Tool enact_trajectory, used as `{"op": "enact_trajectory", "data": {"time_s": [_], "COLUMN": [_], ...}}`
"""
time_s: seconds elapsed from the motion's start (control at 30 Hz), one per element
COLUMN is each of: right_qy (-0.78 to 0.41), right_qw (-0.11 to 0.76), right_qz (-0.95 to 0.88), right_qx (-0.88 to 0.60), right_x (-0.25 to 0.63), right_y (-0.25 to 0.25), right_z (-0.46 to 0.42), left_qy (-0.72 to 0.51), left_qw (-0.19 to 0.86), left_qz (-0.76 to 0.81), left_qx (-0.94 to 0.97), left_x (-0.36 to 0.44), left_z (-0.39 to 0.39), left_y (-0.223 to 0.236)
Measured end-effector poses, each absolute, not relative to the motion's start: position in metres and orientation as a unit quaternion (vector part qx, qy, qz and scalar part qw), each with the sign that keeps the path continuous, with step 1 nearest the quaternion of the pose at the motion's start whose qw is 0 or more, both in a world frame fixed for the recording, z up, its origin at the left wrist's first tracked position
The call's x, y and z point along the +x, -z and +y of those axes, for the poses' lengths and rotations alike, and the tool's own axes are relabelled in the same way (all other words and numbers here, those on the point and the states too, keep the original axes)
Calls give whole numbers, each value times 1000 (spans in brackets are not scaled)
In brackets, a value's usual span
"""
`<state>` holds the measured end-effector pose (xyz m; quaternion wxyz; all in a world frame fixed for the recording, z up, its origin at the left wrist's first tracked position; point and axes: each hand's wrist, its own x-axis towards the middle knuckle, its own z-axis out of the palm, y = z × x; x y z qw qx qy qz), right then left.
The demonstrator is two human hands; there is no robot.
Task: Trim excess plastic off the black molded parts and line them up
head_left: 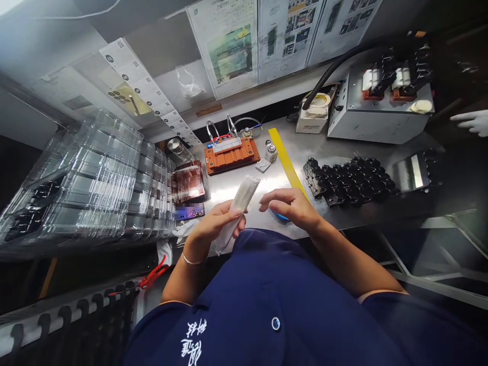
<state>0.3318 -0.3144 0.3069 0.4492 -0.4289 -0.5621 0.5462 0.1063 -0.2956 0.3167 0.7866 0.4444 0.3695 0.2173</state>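
Observation:
My left hand (pixel 229 219) is closed around a long, pale packet in clear plastic wrap (pixel 247 192), which tilts up and to the right above the bench. What is inside the wrap I cannot make out. To its right, my right hand (pixel 292 207) hovers with fingers curved and apart, nothing visible in it. A blue round object (pixel 281 215) shows partly beneath that hand. Beyond both hands sits an orange fixture (pixel 232 156) with metal clamps. Beside it are a small glass jar (pixel 271 152) and a pale square block (pixel 263 165).
Stacked clear plastic trays (pixel 95 183) rise on the left, beside reddish-brown packs (pixel 188 183) and a phone (pixel 189 211). A yellow strip (pixel 285 160) crosses the bench. Black molded parts (pixel 351 180) lie right, below a grey machine (pixel 381 112). Another person's gloved hand (pixel 473 123) shows far right.

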Motion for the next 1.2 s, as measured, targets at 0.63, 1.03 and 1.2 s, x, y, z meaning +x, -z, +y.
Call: {"op": "enact_trajectory", "data": {"time_s": [0.63,1.03,1.2], "right_qy": [-498,-562,-548], "right_qw": [432,441,433], "right_qz": [-558,-550,-579], "right_qx": [-504,-432,-420], "right_x": [324,326,320], "right_y": [-293,-293,-307], "right_z": [-308,-314,-320], "left_qy": [-311,-293,-274], "left_qw": [791,912,893], "left_qz": [384,206,238], "left_qx": [361,199,266], "left_x": [132,124,138], "left_z": [-301,-316,-322], "left_y": [-296,-270,-264]}}
